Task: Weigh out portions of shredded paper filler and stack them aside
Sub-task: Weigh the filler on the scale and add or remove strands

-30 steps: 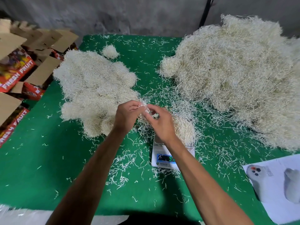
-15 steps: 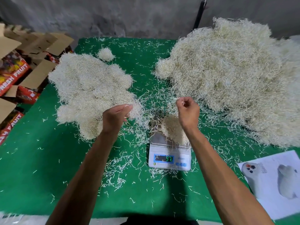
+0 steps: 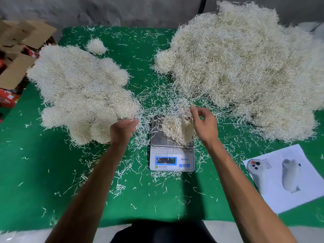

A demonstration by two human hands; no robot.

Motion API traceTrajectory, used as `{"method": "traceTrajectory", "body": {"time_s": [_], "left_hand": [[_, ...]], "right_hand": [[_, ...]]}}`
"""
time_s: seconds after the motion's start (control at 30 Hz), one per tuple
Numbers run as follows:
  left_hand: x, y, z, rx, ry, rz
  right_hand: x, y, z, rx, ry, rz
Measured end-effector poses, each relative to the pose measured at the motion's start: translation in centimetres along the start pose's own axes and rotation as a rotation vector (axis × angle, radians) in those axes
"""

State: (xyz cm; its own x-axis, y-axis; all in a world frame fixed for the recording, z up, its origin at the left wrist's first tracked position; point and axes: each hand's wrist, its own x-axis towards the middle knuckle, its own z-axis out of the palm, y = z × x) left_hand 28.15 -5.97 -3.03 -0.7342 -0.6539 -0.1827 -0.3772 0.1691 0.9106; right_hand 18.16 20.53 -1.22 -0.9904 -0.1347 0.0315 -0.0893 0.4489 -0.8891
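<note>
Paper clump (image 3: 177, 131) sits on scale (image 3: 172, 155), just left of right hand (image 3: 204, 124); fingers loosely curled, pinching few strands. Left hand (image 3: 122, 130) farther, fingers straight, holding nothing clear.

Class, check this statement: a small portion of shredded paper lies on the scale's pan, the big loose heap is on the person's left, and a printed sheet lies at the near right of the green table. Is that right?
One slip: the big loose heap is on the person's right; the lower pile of stacked portions is on the left. The head view shows it. The portion does lie on the scale, and the printed sheet at the near right of the green table.
</note>
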Motion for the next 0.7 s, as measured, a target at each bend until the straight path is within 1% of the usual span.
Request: {"method": "traceTrajectory", "body": {"time_s": [0.1,0.23,0.5,0.63,0.7], "left_hand": [[-0.3,-0.1,0.7,0.017,-0.033,0.019],[-0.5,-0.2,1.3,0.024,-0.071,0.041],[-0.6,-0.2,1.7,-0.014,-0.104,0.054],[-0.8,-0.3,1.8,-0.041,-0.108,0.038],[-0.9,-0.2,1.8,-0.047,-0.124,0.025]], "right_hand": [[-0.1,0.2,-0.6,0.107,0.101,0.0],[0.1,0.3,-0.6,0.086,0.14,-0.023],[0.0,0.4,0.7,0.164,0.136,-0.023],[0.0,-0.1,1.2,0.178,0.113,-0.019],[-0.3,-0.6,1.5,0.164,0.086,-0.049]]}}
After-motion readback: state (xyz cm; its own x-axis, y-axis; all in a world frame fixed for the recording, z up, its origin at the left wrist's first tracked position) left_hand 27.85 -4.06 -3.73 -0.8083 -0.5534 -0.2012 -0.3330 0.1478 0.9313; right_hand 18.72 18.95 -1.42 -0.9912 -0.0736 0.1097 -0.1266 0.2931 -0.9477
